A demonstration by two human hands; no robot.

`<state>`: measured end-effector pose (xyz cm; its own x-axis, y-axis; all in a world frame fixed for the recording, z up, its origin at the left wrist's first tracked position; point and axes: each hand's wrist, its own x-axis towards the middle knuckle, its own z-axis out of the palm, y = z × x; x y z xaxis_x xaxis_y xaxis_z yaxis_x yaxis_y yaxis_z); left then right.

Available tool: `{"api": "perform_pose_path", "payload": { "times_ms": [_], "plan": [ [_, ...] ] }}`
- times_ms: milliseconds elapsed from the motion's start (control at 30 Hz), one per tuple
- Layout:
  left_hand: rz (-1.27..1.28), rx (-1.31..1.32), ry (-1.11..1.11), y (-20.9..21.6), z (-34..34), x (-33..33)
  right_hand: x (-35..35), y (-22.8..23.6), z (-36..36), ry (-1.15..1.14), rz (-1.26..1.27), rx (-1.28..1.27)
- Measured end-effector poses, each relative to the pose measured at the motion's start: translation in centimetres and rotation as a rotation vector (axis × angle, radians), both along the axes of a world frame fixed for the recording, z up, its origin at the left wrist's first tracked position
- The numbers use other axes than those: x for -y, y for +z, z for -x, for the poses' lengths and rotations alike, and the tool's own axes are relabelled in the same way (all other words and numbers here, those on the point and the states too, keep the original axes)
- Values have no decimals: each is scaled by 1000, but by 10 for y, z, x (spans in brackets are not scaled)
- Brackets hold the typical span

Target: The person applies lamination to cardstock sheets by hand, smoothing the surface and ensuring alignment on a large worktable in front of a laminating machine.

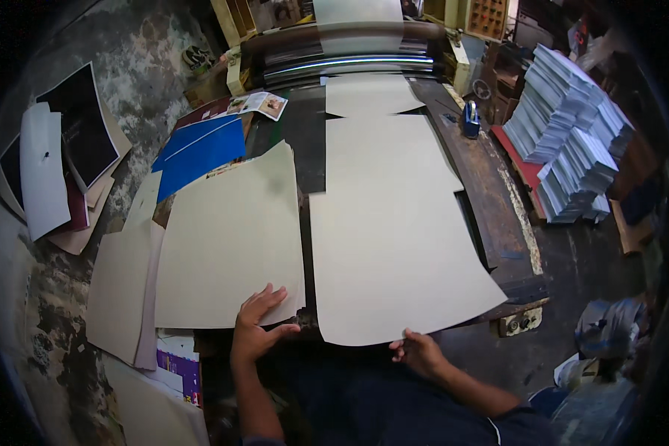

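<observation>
A large off-white sheet of paper [401,253] lies in front of me on the machine's feed table, its near edge curving down toward me. At that near edge my right hand [420,351] is closed, pinching the sheet between thumb and finger. Further sheets [383,149] lie in line beyond it, the farthest one [368,93] reaching the shiny rollers [349,65]. To the left, a stack of similar sheets [223,245] lies flat. My left hand [260,325] rests on its near right corner, fingers spread and thumb apart.
Blue sheets [204,152] and a printed leaflet [264,104] lie beyond the stack. White paper piles [565,126] stand on the right. A blue tape dispenser [470,119] sits on the table's right edge. Loose black and white sheets [44,171] lean at far left.
</observation>
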<state>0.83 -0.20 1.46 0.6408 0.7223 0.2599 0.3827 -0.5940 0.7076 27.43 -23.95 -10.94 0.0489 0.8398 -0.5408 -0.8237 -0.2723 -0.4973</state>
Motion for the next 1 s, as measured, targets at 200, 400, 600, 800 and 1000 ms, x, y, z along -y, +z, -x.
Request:
{"api": "perform_pose_path", "payload": {
  "times_ms": [200, 400, 600, 800, 1000],
  "plan": [
    [120, 2, 0, -21, 13, -13, 9, 10, 20, 28, 116, -87],
    [295, 172, 106, -22, 4, -7, -27, -4, -4, -81, 53, -70],
    [241, 210, 331, -20, -12, 14, -61, -6, -25, -163, -33, -7],
    [-55, -19, 355, -31, -12, 27, -96, -25, -33, -301, -124, 66],
    [-70, 4, 367, -32, -12, 30, -101, -34, -21, -478, 8, 69]
  ]
}}
